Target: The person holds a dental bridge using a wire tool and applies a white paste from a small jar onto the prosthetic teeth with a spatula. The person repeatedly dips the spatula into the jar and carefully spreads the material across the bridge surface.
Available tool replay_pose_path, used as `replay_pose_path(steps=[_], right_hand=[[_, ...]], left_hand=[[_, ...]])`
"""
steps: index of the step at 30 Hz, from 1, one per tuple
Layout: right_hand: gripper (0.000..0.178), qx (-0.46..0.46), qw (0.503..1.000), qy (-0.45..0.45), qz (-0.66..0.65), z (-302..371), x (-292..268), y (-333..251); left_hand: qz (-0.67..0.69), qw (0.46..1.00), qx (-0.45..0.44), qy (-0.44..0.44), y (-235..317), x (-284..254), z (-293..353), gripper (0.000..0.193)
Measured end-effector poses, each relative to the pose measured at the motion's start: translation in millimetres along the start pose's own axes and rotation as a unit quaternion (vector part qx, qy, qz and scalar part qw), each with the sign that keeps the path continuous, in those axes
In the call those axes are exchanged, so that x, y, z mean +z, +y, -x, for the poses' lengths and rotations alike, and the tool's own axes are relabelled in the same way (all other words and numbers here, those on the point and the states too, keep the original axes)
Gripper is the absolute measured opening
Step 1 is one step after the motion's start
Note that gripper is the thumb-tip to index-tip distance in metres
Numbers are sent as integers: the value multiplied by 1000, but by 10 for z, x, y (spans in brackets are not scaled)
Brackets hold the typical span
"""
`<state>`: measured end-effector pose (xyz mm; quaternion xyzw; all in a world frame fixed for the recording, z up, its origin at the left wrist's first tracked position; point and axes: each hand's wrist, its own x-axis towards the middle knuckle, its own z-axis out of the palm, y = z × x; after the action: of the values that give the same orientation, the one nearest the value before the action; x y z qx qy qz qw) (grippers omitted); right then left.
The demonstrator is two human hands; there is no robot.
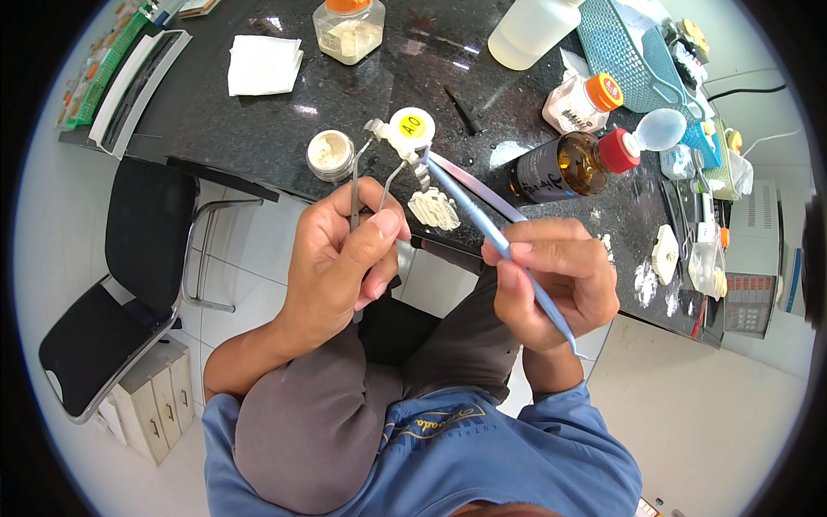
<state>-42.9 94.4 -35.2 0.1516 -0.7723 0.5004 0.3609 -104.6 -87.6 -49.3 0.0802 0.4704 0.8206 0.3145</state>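
Note:
My left hand (332,258) is closed around a metal clamp with two curved prongs (355,185). At the prong tips is a small curved row of tooth-like pieces (399,145), cream and grey, resembling a dental bridge. My right hand (556,280) pinches a slim blue double-ended dental instrument (474,211); its far tip meets or overlaps the row. Just behind lies a round white lid (424,116) with a yellow label. Below the row, a cream paste patch (433,209) is spread at the table edge. An uncovered jar of cream powder (331,153) stands left of it.
A pinkish strip-like tool (478,185) lies behind the blue instrument. Right of it are an amber bottle (573,164), an orange-capped jar (575,105) and a blue basket (616,52). Folded white tissue (264,65) lies far left on the dark table (224,121); a black chair (151,228) stands left.

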Motion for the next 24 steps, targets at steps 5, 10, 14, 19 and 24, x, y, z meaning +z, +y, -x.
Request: replay_pose_path(steps=[5, 10, 14, 19, 24], right_hand=[[22, 9, 1000, 1, -4, 7, 8, -18], [22, 18, 1000, 21, -2, 13, 7, -4], [23, -5, 999, 9, -33, -9, -62, 8], [20, 31, 996, 33, -82, -33, 31, -43], [19, 0, 996, 42, -84, -62, 66, 9]], left_hand=[[1, 1000, 0, 10, 6, 18, 6, 21], [-4, 1000, -3, -10, -2, -20, -1, 21], [-5, 1000, 0, 3, 1, 2, 2, 21], [-3, 1000, -5, 10, 5, 10, 1, 21], [-4, 1000, -2, 5, -2, 2, 1, 21]])
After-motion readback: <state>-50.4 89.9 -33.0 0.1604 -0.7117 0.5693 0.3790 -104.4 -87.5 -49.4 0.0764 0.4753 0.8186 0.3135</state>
